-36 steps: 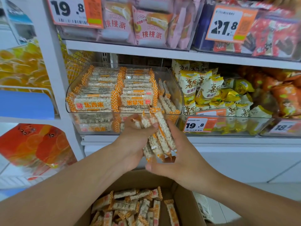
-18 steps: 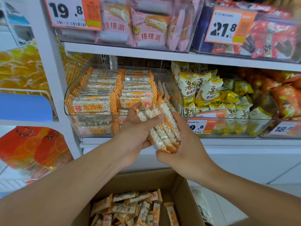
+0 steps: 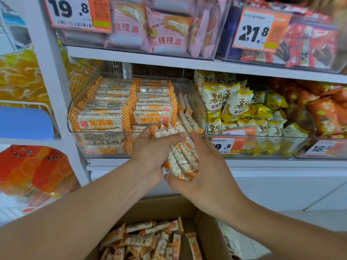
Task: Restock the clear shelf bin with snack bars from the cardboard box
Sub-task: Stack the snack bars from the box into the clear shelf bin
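Note:
A bundle of snack bars point(image 3: 181, 156), white puffed rice in clear wrappers with orange checked ends, is pressed between my left hand point(image 3: 152, 152) and my right hand point(image 3: 204, 167). The bundle stands nearly upright just in front of the clear shelf bin point(image 3: 199, 102), its top at the bin's front rim. Inside the bin lie two neat stacks of the same bars, with a few standing on edge at its right side. Below, the open cardboard box point(image 3: 208, 231) holds several loose bars point(image 3: 150, 239).
A second clear bin point(image 3: 262, 147) of yellow and white snack bags sits right of the target bin, with orange packs further right. Above, a shelf point(image 3: 131, 57) carries pink cake packs and price tags. A white upright post point(image 3: 52, 87) stands left.
Both hands have lifted the bundle of bars up from above the box toward the front rim of the clear bin, and squeezed the bars into a tighter stack.

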